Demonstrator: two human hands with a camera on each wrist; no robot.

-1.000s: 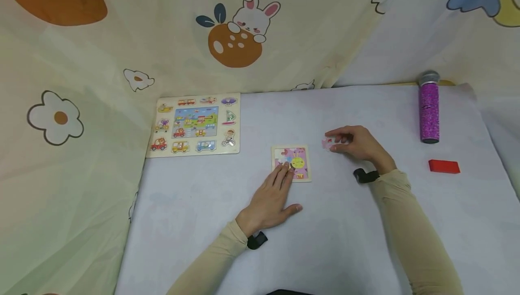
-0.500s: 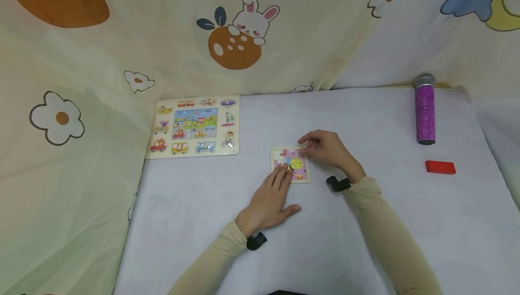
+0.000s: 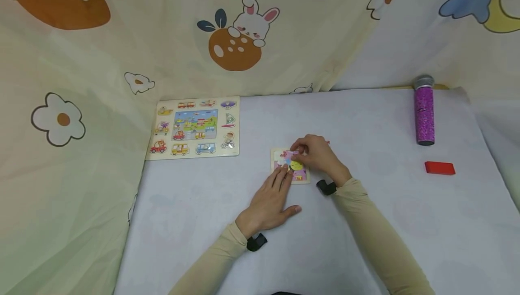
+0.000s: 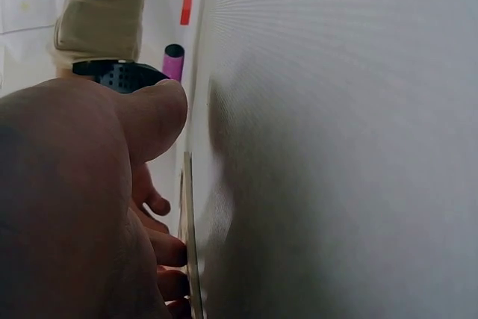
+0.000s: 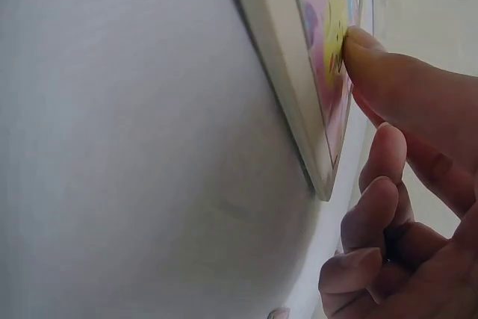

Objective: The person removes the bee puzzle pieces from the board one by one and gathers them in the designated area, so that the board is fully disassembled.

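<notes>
A small square jigsaw puzzle (image 3: 300, 173) with a pale wooden frame lies mid-table, showing a yellow character on pink. My left hand (image 3: 266, 200) rests flat, its fingertips on the puzzle's lower left part and its thumb spread on the cloth. Over the upper part of the picture, my right hand (image 3: 318, 153) has thumb and forefinger pinched together on a puzzle piece, mostly hidden by the fingers. In the right wrist view the thumb (image 5: 403, 84) meets the picture's surface, and the other fingers are curled beside the frame.
A vehicle peg puzzle board (image 3: 195, 126) lies back left. At the right stand out a glittery purple microphone-shaped tube (image 3: 424, 112) and a red block (image 3: 440, 168). A small red-marked bit (image 3: 328, 142) shows behind the right hand. A printed curtain (image 3: 162, 38) hangs behind the white-covered table.
My right hand has moved left, from a pink piece beside the puzzle to above the puzzle's upper part. The left hand has stayed on the puzzle.
</notes>
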